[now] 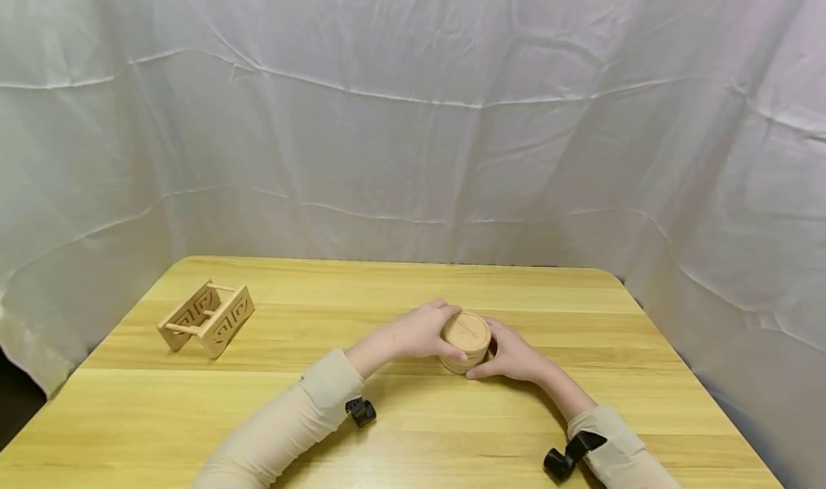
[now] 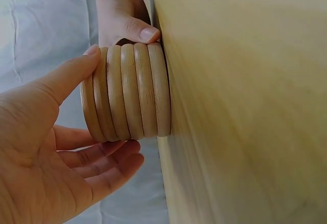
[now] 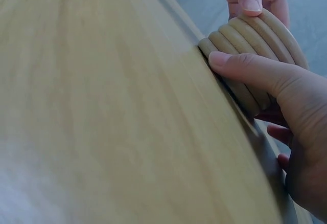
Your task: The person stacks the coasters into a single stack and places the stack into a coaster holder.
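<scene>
A stack of round wooden coasters stands upright on the table, right of the middle, with faint engraved writing on its top face. In the left wrist view the several rounded edges of the stack lie flush together. My left hand grips the upper part from the left, thumb on the near side and fingers round the far side. From the right, my right hand holds the lower part; its thumb presses close to the tabletop. The far fingertips of the right hand are hidden behind the stack.
An openwork wooden holder with cut-out side panels and round crossbars stands at the table's left. The wood-grain table has rounded far corners. White cloth hangs behind it and on both sides.
</scene>
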{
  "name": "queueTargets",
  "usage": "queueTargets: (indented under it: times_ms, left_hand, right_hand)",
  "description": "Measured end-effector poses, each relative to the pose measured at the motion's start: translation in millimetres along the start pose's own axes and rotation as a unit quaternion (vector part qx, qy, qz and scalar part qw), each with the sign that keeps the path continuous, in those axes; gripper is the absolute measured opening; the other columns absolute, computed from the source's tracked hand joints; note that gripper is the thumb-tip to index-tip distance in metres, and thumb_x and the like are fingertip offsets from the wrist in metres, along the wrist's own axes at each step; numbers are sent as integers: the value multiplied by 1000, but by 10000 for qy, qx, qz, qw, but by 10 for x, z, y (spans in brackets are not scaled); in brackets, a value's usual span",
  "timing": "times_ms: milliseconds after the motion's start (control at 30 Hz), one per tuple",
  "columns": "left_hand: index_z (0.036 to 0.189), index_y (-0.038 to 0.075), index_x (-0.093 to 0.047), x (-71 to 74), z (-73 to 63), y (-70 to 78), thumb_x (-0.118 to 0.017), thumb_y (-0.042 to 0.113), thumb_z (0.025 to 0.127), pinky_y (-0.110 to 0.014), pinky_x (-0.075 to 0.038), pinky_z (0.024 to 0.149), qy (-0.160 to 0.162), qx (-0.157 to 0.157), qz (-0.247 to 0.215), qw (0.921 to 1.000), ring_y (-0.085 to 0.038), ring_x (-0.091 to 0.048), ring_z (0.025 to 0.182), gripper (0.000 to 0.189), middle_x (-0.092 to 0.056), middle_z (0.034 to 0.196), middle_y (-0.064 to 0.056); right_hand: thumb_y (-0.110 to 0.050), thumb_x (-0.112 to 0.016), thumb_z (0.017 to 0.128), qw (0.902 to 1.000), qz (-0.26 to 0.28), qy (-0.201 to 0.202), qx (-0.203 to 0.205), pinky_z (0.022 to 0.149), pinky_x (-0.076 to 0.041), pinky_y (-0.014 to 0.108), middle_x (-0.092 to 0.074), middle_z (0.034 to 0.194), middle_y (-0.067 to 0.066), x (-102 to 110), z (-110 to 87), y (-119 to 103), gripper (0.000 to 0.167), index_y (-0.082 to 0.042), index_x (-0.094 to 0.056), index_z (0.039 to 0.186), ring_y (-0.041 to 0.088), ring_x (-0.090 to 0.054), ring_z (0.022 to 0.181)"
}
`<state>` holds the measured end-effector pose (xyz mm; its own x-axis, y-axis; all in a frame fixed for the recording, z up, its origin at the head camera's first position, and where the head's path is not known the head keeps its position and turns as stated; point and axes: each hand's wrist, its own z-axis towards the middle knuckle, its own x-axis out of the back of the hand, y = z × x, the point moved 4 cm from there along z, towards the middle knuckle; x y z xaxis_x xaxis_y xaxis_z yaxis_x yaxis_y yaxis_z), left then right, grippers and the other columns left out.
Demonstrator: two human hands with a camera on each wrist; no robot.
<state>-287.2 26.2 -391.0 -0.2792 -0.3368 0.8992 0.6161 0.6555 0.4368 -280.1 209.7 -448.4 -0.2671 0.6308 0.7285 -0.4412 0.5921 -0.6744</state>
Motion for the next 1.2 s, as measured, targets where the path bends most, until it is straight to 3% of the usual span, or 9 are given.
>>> queueTargets:
  times_ms: [300,600,700,800,900,967,1033,1200]
  left_hand:
    - [145,1,-43,-22,19,-63,-80,47,77,-36,-44,110,66,70,-571,9983,-25,-54,130,89,-55,142,-14]
    - [146,2,-42,-56,0,-157,-80,46,77,-38,-41,113,74,209,-1387,9901,-24,-50,134,90,-52,145,-13]
    - [147,4,-42,-64,-11,-182,-80,46,77,-35,-47,106,67,355,-1707,9847,-21,-58,124,90,-53,144,-14]
    - [147,5,-41,-91,-20,-203,-82,41,76,-32,-57,88,0,577,-2361,9700,-19,-69,99,89,-52,144,-19]
    - [147,4,-41,-126,-27,-227,-84,32,75,-30,-60,72,-61,799,-3123,9466,-18,-71,82,88,-50,144,-23]
    - [147,3,-41,-144,-28,-240,-85,28,76,-31,-61,71,-65,883,-3529,9315,-19,-71,85,87,-49,144,-25]
    - [146,2,-42,-154,-29,-250,-84,26,76,-33,-62,73,-47,917,-3783,9211,-20,-71,90,85,-51,142,-25]
    - [145,3,-44,-173,-20,-263,-84,23,77,-35,-62,75,-43,932,-4114,9066,-22,-70,94,81,-58,135,-22]
  right_hand:
    - [-44,-86,67,9998,-175,-11,122,113,-36,56,-51,144,11,39,-16,-24,93,-10,-45,144,31,-46,135]
    - [-42,-84,68,9993,-315,-40,189,112,-34,60,-51,144,14,65,-22,-47,86,-10,-50,141,34,-43,136]
    - [-41,-83,69,9993,-291,-33,229,112,-34,60,-52,142,14,68,-21,-51,85,-10,-50,140,33,-44,134]
    - [-41,-83,69,9992,-311,-13,252,111,-36,58,-55,138,11,67,-15,-46,81,-11,-52,139,29,-47,130]
    - [-40,-82,71,9993,-287,-12,248,110,-38,55,-57,135,7,66,-15,-41,78,-14,-53,138,25,-48,126]
    - [-38,-82,72,9996,-166,-23,212,109,-38,54,-57,133,7,69,-19,-40,76,-14,-53,138,24,-48,125]
    - [-36,-82,72,9998,-12,-45,185,108,-38,53,-57,133,7,74,-21,-49,74,-15,-53,137,24,-47,124]
    - [-30,-81,74,9992,365,-142,115,108,-35,53,-56,132,9,95,-28,-84,68,-15,-55,135,26,-45,124]
